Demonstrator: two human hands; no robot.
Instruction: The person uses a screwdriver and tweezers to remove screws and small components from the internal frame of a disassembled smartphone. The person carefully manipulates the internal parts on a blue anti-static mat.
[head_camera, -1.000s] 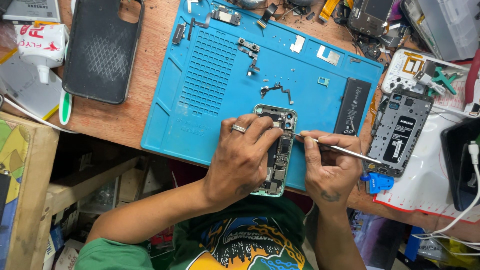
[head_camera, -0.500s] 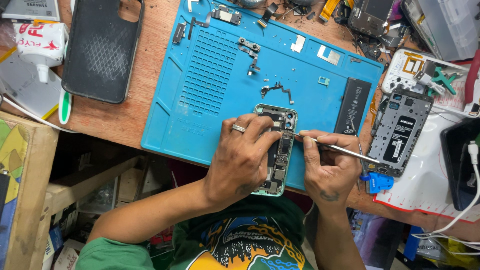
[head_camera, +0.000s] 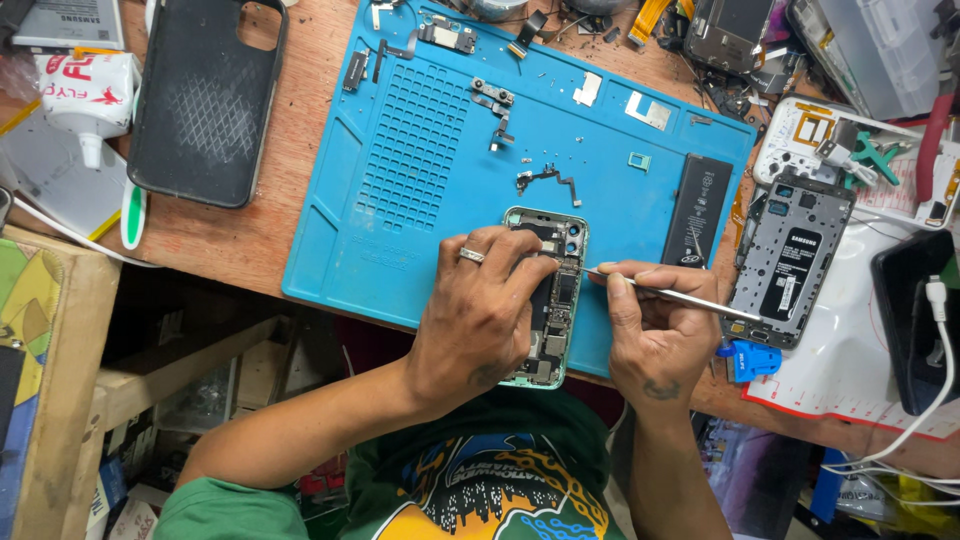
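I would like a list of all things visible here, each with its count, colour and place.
opened phone: one, pale green frame, on the mat's near edge
mat: one, blue, on the wooden desk
battery: one, black, right part of the mat
phone case: one, black, left of the mat
phone frame: one, grey, right of the mat
glue tube: one, white, far left
metal tool: one, silver, in the right hand
left hand: on the opened phone, ring on one finger
right hand: holds the metal tool
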